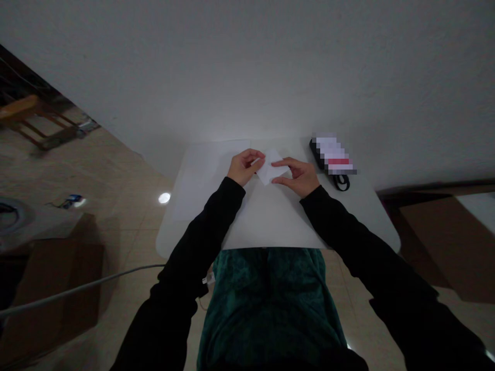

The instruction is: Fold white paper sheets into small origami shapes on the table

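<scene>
A small folded piece of white paper (269, 170) is between my hands, a little above or on the white table (270, 226); its outline looks roughly diamond-shaped. My left hand (246, 166) pinches its left corner between thumb and fingers. On the other side, my right hand (298, 176) has the right part of the paper between thumb and forefinger, with the forefinger lying over its face. To the left, larger white sheets of paper (197, 178) lie flat on the table.
A phone-like device (334, 154), blurred out, with a black strap (342, 182), rests at the table's back right. The wall (247, 72) rises directly behind the table. Cardboard boxes (58, 288) stand on the floor at both sides. A grey cable (96, 282) crosses at left.
</scene>
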Demonstrator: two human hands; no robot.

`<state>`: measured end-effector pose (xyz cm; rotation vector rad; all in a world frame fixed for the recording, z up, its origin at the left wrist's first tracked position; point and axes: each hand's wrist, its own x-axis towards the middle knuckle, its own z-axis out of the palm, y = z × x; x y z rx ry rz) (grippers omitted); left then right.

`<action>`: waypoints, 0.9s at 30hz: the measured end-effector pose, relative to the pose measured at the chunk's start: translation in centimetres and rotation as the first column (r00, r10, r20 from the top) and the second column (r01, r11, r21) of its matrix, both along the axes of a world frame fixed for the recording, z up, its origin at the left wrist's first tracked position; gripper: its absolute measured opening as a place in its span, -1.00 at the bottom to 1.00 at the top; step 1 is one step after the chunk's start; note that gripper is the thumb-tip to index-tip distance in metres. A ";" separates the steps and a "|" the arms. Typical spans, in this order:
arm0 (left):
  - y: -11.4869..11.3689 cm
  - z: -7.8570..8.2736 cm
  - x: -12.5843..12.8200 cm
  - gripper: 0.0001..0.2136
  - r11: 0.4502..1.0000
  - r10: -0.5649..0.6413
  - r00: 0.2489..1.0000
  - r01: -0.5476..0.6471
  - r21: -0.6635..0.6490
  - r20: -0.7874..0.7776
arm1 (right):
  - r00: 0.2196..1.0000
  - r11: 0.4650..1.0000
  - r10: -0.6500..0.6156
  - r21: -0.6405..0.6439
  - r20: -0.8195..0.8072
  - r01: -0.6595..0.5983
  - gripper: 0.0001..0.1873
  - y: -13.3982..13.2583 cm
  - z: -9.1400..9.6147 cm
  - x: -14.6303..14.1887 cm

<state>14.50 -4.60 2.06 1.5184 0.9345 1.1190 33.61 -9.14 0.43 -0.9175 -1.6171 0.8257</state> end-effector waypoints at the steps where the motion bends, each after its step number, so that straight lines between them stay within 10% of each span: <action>1: 0.1 0.0 -0.1 -0.83 1.000 -0.011 1.000 0.011 0.007 0.001 | 0.999 1.000 0.022 -0.021 -0.023 -0.023 -0.54 0.0 0.1 0.1; 12: -0.7 0.9 -0.5 -0.69 0.997 -0.064 0.998 0.062 -0.053 -0.029 | 0.994 0.994 0.020 -0.104 -0.108 -0.031 -0.72 0.1 0.6 0.6; 19: -1.0 1.0 -0.5 -0.65 0.943 -0.328 0.940 0.331 -0.022 0.088 | 0.995 0.997 -0.069 -0.023 -0.074 0.068 -0.82 0.0 1.1 1.2; 27: 0.2 -1.0 0.2 -0.73 0.984 -0.135 0.989 0.128 0.122 0.053 | 0.978 0.997 -0.062 -0.058 -0.201 0.051 -0.82 0.3 0.8 0.5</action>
